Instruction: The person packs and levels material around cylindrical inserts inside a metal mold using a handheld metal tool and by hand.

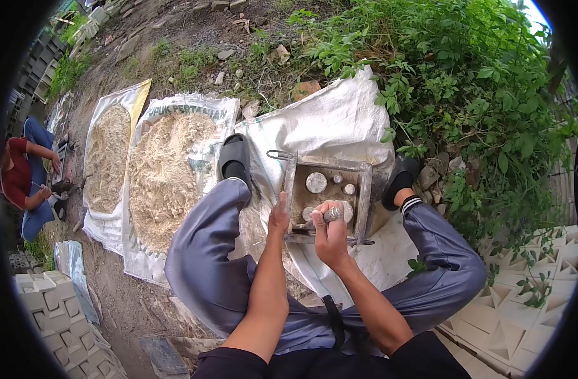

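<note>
Between my legs stands a square mould frame [363, 202] with cement-caked walls and bent metal handles at two corners. Inside it, round pale discs [315, 182] of different sizes show on a brownish bottom. My right hand [331, 235] is closed round a short grey rod [332, 215] over the frame's near side; the rod's lower end is hidden. Against the outer left wall, my left hand [279, 216] lies with its fingers stretched out and holds nothing. Under the frame spreads a white woven sack [308, 129].
Pale sandy powder [166, 177] is heaped on sacks at left. Another person [30, 170] sits at far left. Patterned blocks stand stacked at lower left [58, 322] and lower right [523, 303]. Leafy plants [466, 82] crowd the upper right. My sandalled feet flank the frame.
</note>
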A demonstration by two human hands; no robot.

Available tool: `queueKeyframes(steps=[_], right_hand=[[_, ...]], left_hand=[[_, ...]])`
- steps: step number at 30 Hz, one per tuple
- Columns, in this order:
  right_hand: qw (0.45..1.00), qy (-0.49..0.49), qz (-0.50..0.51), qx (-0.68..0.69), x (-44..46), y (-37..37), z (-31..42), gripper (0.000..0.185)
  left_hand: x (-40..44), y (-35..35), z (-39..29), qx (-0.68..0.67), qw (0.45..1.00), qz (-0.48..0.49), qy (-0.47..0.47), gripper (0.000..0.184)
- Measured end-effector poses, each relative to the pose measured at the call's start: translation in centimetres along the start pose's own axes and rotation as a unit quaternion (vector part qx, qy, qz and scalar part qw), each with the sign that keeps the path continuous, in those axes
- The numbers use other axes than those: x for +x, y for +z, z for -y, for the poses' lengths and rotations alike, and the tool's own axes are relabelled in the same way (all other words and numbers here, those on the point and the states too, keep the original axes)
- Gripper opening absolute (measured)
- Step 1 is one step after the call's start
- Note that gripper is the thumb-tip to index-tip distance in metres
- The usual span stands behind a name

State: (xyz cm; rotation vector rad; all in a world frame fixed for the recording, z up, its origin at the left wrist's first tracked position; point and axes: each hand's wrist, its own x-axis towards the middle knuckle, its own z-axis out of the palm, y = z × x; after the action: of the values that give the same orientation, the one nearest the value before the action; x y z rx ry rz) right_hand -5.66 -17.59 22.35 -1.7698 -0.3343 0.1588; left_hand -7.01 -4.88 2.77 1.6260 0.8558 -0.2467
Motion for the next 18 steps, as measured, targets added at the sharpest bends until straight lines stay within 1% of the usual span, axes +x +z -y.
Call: queueKeyframes(steps=[1, 3, 4, 5, 7, 8, 9, 10, 11, 12, 13, 15, 16, 17, 18], right_hand=[[1.000, 0.004, -0.001, 0.000, 0.0, -0.2, 0.6, 0.012], [0.999, 0.020, -0.020, 0.045, 0.2, -0.8, 2.2, 0.011], [0.998, 0.012, -0.032, 0.044, 0.3, -0.7, 3.2, 0.010], [0.998, 0.014, -0.029, 0.044, 0.0, -0.3, 2.6, 0.010], [0.999, -0.028, 0.014, -0.024, -1.0, 0.5, 0.2, 0.009], [0.993, -0.082, 0.022, -0.082, -1.3, 0.7, -1.5, 0.008], [0.992, -0.089, 0.017, -0.084, -0.7, 0.4, -0.8, 0.008], [0.998, -0.037, 0.011, -0.039, 0.0, -0.1, -0.4, 0.008], [1.000, 0.023, 0.002, 0.008, 0.0, -0.5, 0.2, 0.008], [0.999, 0.012, -0.019, 0.027, 0.2, -0.7, 1.0, 0.007], [0.999, 0.013, -0.017, 0.026, 0.3, -0.8, 1.9, 0.007], [0.996, -0.016, -0.071, 0.050, -0.3, -0.8, 3.1, 0.007], [0.996, -0.038, -0.083, 0.016, -1.0, -0.4, 1.7, 0.007], [0.995, -0.039, -0.085, 0.016, -1.3, -0.1, 0.3, 0.007], [0.999, -0.016, -0.047, 0.010, -1.2, 0.1, 0.2, 0.007]], left_hand=[[-0.1, -0.1, 0.4, 0.002, 1.000, 0.002, -0.003, 0.093], [0.0, 0.2, 0.8, -0.011, 0.999, -0.016, 0.041, 0.092], [-0.3, 0.3, 1.1, -0.012, 0.999, -0.017, 0.033, 0.092], [0.0, 0.3, 0.9, -0.008, 1.000, -0.006, 0.021, 0.092], [0.2, 0.1, 0.7, 0.001, 1.000, 0.004, 0.013, 0.092], [0.1, 0.0, 0.7, 0.011, 1.000, -0.004, 0.008, 0.091], [0.0, 0.1, 0.3, 0.017, 1.000, -0.013, 0.005, 0.091], [-0.1, 0.4, 0.1, -0.013, 1.000, -0.016, 0.017, 0.092], [0.0, 0.4, 0.2, -0.013, 1.000, -0.014, 0.017, 0.092], [0.2, 0.3, 0.5, -0.004, 1.000, -0.012, 0.018, 0.092], [0.4, 0.4, 0.5, 0.002, 1.000, -0.012, 0.019, 0.092], [0.2, 0.5, 0.5, -0.010, 1.000, -0.010, 0.017, 0.093], [0.1, 0.4, 0.3, -0.019, 0.999, -0.009, 0.024, 0.093], [-0.1, 0.3, 0.1, -0.018, 0.999, -0.008, 0.027, 0.093], [-0.4, 0.1, -0.1, -0.016, 1.000, -0.011, 0.015, 0.093]])
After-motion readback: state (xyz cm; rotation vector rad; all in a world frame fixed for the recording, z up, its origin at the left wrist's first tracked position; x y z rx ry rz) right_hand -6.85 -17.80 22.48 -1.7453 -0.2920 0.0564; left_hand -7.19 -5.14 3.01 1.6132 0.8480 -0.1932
